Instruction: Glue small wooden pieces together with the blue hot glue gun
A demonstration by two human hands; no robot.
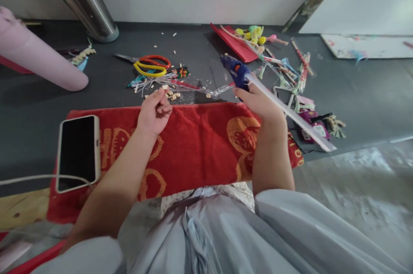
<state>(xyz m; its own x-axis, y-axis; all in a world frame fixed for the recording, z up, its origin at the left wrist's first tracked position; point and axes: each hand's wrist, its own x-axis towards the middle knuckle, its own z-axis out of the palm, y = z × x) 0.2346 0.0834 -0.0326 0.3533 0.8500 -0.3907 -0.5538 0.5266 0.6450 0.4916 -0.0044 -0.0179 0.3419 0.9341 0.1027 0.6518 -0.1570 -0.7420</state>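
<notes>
My right hand (pixel 258 101) grips 1 blue glue gun (pixel 235 69); my left hand (pixel 154 112), fingers pinched narrow, hovers over 1 red towel (pixel 196 145) near small wooden bits (pixel 172 93).

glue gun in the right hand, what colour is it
Blue with an orange trigger, on the glue gun, head view.

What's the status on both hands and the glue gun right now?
Right hand gripping blue glue gun, glue stick trailing back. Left hand pinched shut over red towel. Scissors, scraps ahead.
</notes>
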